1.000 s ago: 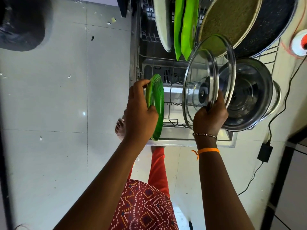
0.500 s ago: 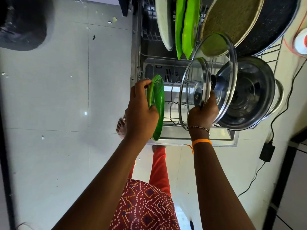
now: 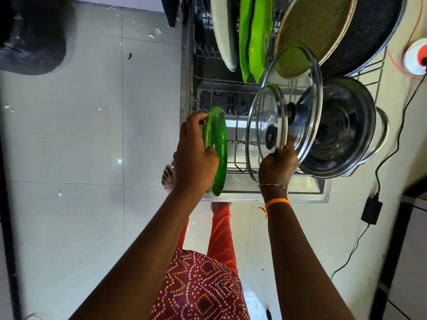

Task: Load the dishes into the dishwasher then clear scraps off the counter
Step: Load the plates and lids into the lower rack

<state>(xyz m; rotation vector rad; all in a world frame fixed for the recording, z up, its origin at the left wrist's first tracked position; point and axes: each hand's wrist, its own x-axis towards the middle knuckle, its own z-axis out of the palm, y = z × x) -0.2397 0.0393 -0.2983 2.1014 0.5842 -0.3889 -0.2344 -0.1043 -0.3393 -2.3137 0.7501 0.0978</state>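
We hold the small glass lid (image 3: 265,132) on edge over the dishwasher rack (image 3: 240,155), its disc upright and its knob facing the steel pot (image 3: 342,128); our right hand (image 3: 278,166) pinches its lower rim, so the lid rises straight up from that hand and the empty tines lie directly beneath it. Just behind it, toward the pot, a larger glass lid (image 3: 298,93) stands tilted, the two nearly touching. On the other side of the same rack, our left hand (image 3: 194,155) is curled round the rim of a dark green plate (image 3: 217,151), also on edge, near the rack's outer wall. The right hand is the nearer one to the open slots, so we judge the lid goes down first. Farther along the rack stand a pale plate (image 3: 224,33), two bright green plates (image 3: 254,35) and a large pan (image 3: 342,26). We can read no brand or writing anywhere.
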